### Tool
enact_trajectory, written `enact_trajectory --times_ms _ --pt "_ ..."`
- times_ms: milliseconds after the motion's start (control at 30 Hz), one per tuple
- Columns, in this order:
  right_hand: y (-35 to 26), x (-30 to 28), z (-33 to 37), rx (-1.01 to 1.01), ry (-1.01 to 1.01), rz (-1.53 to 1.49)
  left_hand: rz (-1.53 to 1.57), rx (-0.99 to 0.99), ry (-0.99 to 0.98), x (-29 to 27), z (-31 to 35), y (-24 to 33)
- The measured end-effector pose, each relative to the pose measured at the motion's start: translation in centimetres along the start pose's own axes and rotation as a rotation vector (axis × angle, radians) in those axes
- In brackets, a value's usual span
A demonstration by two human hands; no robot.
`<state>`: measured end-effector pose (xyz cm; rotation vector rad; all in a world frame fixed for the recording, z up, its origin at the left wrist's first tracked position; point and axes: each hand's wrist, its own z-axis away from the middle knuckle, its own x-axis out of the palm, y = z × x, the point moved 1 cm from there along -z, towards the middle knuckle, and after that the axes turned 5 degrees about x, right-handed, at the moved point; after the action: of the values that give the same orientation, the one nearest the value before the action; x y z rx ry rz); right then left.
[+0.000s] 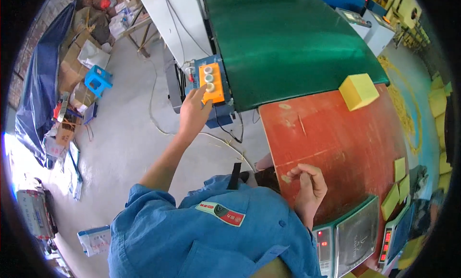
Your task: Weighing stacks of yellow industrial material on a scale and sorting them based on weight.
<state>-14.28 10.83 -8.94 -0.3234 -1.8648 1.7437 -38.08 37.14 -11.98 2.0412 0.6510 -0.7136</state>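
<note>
My left hand (195, 114) reaches out to an orange control panel (217, 88) with several round buttons. Its fingertips touch or hover just by the lowest pale button (210, 87); the fingers are stretched and hold nothing. Over the left edge of a worn red tabletop (331, 139), my right hand (309, 184) has its fingers curled in toward the thumb, and no object shows in it. Nearest to that hand is a digital scale (357, 235) with a clear-covered pan. A yellow foam-like block (358, 92) sits at the table's far edge, where a green conveyor belt (293, 43) begins.
Thin yellow pieces (398, 189) lie at the table's right side, near a second scale (396, 235). A cable (211, 135) runs across the grey floor. To the left stand a blue plastic stool (98, 80), cardboard boxes and a dark blue tarp (43, 86).
</note>
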Motion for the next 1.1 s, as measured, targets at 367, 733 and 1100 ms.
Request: enact_trajectory --times_ms 367,733,1100 --pt "1.5 2.5 -10.6 0.141 0.030 -0.082 -0.217 0.246 -0.202 1.0 -2.8 -3.3" --pt "2.0 4.6 -15.1 -0.256 0.005 0.103 -0.226 0.332 -0.393 -1.1 -3.9 -5.9" --pt "4.7 1.1 -5.0 -0.259 0.253 0.135 -0.189 0.467 -0.596 2.8 -6.5 -6.2"
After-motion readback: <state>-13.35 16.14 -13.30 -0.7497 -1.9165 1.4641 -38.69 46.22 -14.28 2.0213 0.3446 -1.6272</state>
